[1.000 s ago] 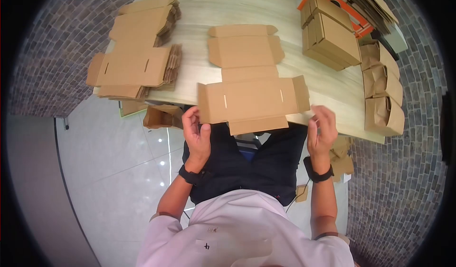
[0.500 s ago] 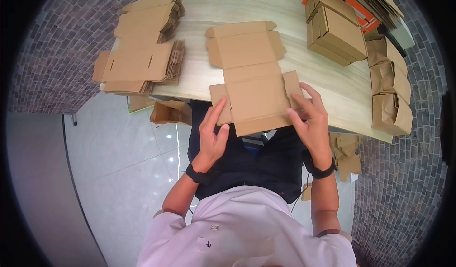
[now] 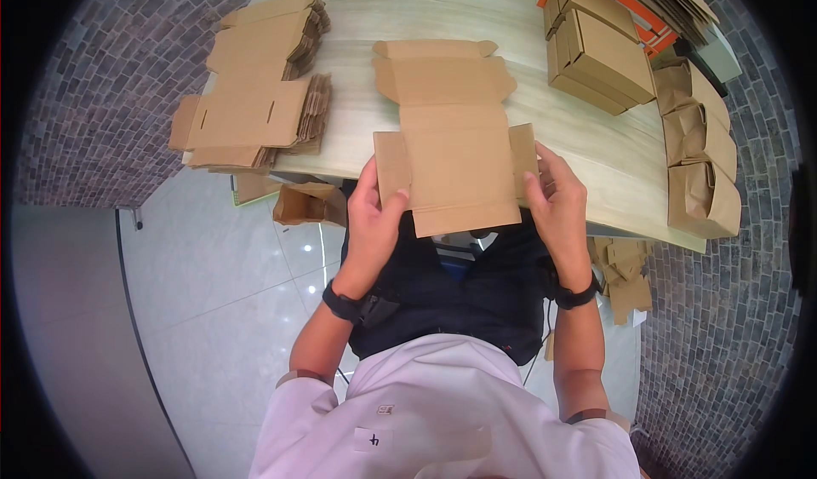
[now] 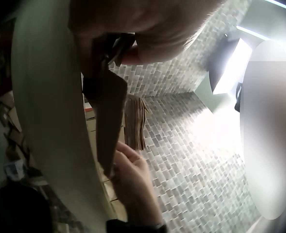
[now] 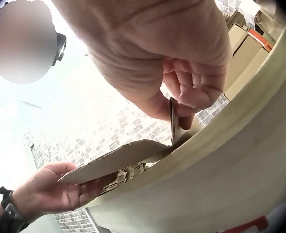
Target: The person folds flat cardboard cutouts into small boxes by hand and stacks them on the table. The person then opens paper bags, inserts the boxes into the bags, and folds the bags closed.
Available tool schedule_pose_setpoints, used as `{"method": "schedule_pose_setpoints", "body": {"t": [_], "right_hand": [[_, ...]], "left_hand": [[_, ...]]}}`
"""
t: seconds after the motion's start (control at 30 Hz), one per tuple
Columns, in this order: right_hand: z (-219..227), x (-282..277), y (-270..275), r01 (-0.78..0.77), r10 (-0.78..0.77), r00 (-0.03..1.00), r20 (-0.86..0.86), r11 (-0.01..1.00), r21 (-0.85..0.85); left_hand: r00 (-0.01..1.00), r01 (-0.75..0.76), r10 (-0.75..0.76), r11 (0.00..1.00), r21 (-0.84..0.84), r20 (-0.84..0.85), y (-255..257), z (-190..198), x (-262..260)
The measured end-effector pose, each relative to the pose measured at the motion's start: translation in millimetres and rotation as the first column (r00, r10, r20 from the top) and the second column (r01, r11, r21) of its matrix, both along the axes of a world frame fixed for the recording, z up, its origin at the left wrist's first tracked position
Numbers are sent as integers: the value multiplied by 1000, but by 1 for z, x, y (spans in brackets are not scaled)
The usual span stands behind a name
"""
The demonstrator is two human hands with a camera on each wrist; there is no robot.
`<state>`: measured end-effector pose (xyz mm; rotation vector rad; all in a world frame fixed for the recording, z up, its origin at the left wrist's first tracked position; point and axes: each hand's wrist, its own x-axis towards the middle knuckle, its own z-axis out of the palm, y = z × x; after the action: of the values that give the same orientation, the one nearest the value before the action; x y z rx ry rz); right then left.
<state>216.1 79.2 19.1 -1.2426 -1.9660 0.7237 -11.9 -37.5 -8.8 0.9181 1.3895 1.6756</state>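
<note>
An unfolded cardboard box blank [image 3: 459,164] lies at the table's near edge, its front part reaching out over the person's lap. Its two side flaps are folded inward along the creases. My left hand [image 3: 373,228] pinches the left flap [image 3: 392,160], thumb on the inner face and fingers behind. On the other side my right hand [image 3: 560,215] grips the right flap [image 3: 523,157] the same way. Up close in the right wrist view, the right hand's thumb and fingers [image 5: 194,99] squeeze the flap's edge. The blank's far panel with small wings [image 3: 447,79] stretches away across the table.
A stack of flat box blanks [image 3: 251,108] sits on the left of the table. At the right stand folded cardboard boxes [image 3: 600,57] and brown paper bags [image 3: 702,194]. Below the left edge is an open paper bag [image 3: 308,205]; cardboard scraps [image 3: 625,279] lie at lower right.
One second ago both hands were beside the blank, with its slotted side facing up. The side flaps then came inward under the fingers, and now both hands pinch those flaps.
</note>
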Motion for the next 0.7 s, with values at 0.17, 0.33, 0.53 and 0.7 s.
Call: {"method": "schedule_pose_setpoints", "body": {"t": [0.17, 0.33, 0.53, 0.7], "right_hand": [[1, -1, 3, 1, -2, 1000, 7, 999, 41], [-4, -3, 4, -34, 36, 999, -22, 996, 83], [-13, 0, 11, -34, 36, 987, -154, 999, 20], [-17, 5, 13, -31, 24, 986, -164, 999, -37]], "left_hand": [[883, 156, -138, 988, -2, 448, 29, 14, -13], [891, 97, -99, 995, 27, 444, 48, 18, -2], [898, 92, -102, 995, 45, 427, 56, 11, -2], [905, 135, -139, 990, 36, 403, 56, 3, -5]]}}
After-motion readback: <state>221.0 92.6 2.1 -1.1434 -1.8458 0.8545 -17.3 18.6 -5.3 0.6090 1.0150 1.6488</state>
